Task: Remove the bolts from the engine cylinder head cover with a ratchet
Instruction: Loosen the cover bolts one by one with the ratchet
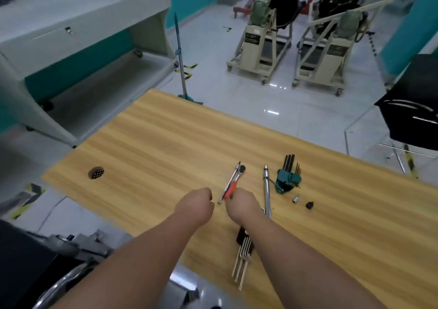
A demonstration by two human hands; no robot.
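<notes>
The step in hand looks like tool pick-up, ahead of any work on the bolts: no cylinder head cover or bolt can be made out on the table [147, 142]; the only engines in sight sit on stands [263, 47] at the upper right of the frame, well apart from the hands. Just below the frame's centre, the right hand [241, 202] is curled round the red grip of the ratchet [233, 185], whose head points up the frame and still seems to lie on the wood. Touching it on the left lies a slim chrome bar. The left hand [198, 203] is a loose fist beside it; whether it holds anything I cannot tell. To the right lie a long chrome driver [266, 190], a green holder of hex keys [288, 174] and two small sockets [303, 202]; a second key set [243, 254] lies under the right forearm. Next, I judge, the ratchet needs lifting free and a matching socket fitting before going to the engine.
</notes>
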